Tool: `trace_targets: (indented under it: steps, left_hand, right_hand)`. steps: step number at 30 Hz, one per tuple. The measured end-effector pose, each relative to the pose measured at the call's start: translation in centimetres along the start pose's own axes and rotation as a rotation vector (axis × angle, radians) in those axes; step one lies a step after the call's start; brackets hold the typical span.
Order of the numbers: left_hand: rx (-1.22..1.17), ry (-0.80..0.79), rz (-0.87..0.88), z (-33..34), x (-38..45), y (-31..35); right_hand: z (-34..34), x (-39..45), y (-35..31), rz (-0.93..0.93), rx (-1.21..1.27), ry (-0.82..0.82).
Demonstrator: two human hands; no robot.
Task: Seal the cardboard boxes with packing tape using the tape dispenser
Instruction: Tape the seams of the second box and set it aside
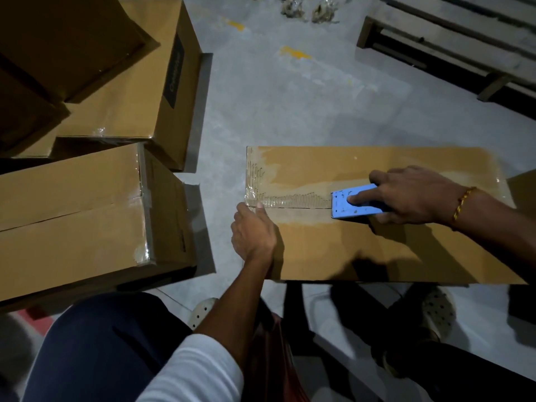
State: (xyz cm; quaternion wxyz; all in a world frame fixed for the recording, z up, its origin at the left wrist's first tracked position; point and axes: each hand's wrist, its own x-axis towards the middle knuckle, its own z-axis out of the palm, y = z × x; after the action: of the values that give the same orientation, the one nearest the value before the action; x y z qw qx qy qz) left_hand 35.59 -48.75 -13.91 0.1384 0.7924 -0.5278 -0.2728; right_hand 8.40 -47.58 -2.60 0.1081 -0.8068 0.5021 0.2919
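Our white sleeve (191, 369) leads up to the left hand (253, 230), whose straight fingers press the tape (290, 201) end down at the left edge of the cardboard box (362, 250). Our right hand (414, 195) grips the blue tape dispenser (359, 204) midway along the top seam, forefinger stretched over it. More boxes (81, 204) stand on the floor at left.

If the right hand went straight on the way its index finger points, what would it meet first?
Gripping the blue tape dispenser, the right hand would ride left over the wrinkled tape on the seam, then likely meet the left hand at the cardboard box's left edge.
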Motion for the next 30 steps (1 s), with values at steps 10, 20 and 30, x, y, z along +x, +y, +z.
trace_targets:
  steps: [10,20,30]
  left_hand:
    - [0.058,0.109,0.180,-0.2,3.2,-0.3]
    - [0.337,0.061,0.644,-2.8,14.9,1.4]
    - [0.496,0.004,0.661,-0.2,11.5,2.0]
  right_hand:
    - [-0.4,0.9,0.3,0.004,0.081,-0.013]
    - [-1.7,4.9,-1.8,0.053,0.320,0.072]
    - [-1.1,6.6,-3.0,0.109,0.504,0.034]
